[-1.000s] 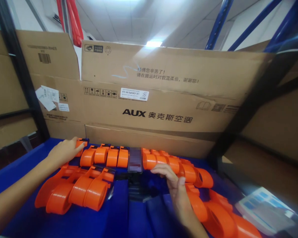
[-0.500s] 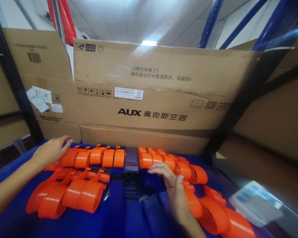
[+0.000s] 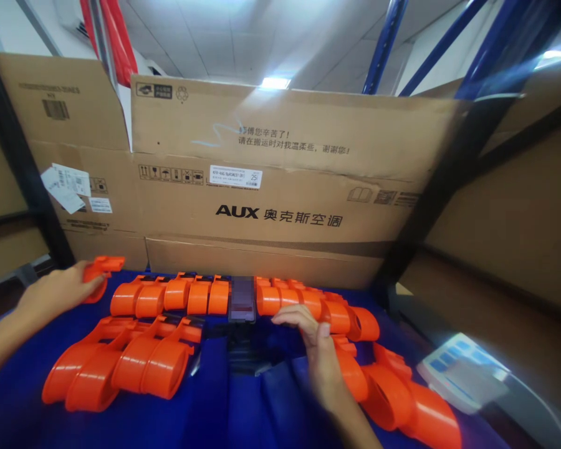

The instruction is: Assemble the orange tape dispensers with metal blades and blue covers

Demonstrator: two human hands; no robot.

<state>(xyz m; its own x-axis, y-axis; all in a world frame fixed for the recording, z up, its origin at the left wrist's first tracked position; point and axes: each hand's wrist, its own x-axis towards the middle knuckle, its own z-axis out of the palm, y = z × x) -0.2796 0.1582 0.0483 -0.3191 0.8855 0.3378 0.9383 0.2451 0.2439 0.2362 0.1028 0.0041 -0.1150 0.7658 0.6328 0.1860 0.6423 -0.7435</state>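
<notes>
At the left end of the back row, my left hand [image 3: 70, 290] is closed around an orange tape dispenser [image 3: 98, 274], with its flat end sticking out past the fingers to the right. My right hand [image 3: 311, 340] hovers at the inner side of the right-hand orange dispensers [image 3: 386, 396], thumb and fingers apart and nothing between them. More dispensers form a back row [image 3: 149, 299] with dark pieces at their tops. A front-left group [image 3: 121, 365] lies on the blue surface [image 3: 224, 399]. Some right-hand dispensers are partly hidden by my right hand.
A dark phone-like device [image 3: 242, 299] stands between the two halves of the back row. Behind rises a large cardboard wall [image 3: 280, 193]. A white and blue device [image 3: 465, 374] sits at the right. A dark rack post [image 3: 416, 206] slants up on the right.
My left hand has taken hold of the leftmost back-row dispenser and moved it left, away from the row. My right hand stays in about the same place among the dispensers.
</notes>
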